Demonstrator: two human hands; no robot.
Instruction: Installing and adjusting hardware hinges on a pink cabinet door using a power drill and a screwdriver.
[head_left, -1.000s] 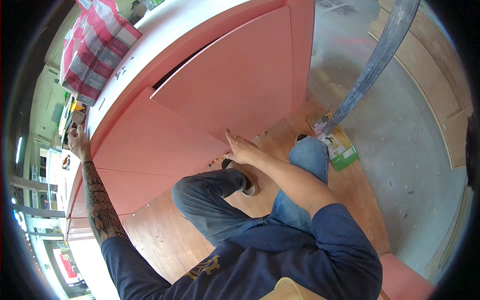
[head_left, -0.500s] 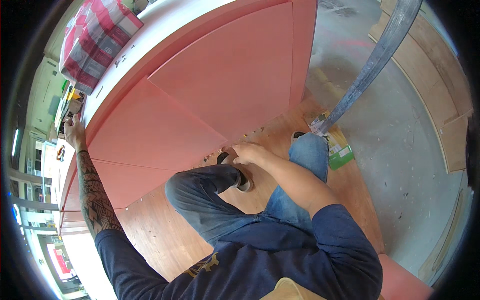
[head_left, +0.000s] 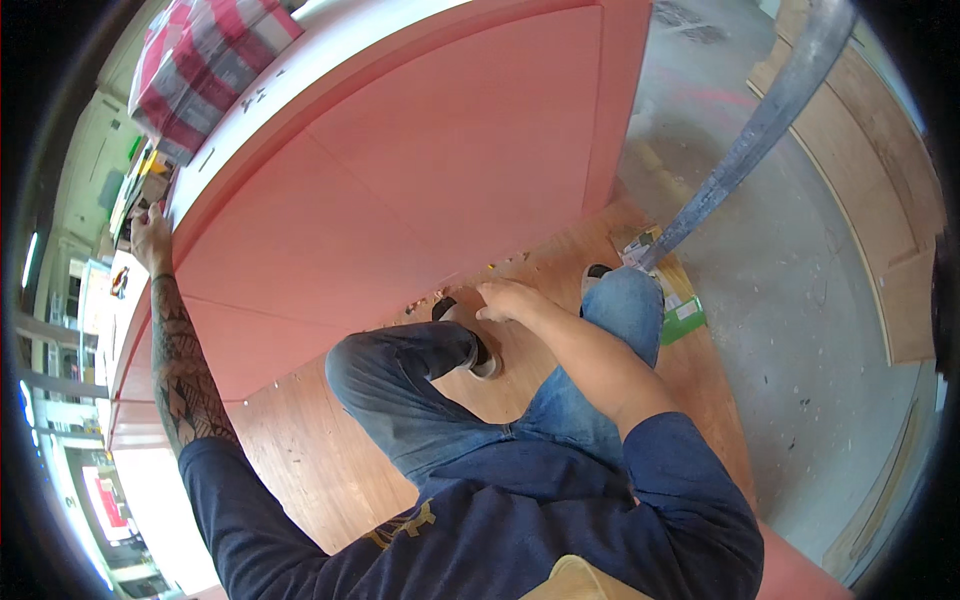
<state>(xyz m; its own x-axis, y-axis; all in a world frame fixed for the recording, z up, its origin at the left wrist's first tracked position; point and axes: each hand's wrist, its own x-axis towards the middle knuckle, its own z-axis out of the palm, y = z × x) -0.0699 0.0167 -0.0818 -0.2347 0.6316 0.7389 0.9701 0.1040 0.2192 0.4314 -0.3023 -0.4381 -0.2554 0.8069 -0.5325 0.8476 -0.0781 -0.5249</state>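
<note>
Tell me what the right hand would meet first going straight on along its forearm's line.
Probably the low part of the flat pink panelled counter front, ahead of the right hand; depth is unclear, so I can't judge the gap.

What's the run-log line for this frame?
left hand: at white countertop edge | right hand: near shoe | pink panel: no dark gap showing | red-checked package: on white countertop
</note>
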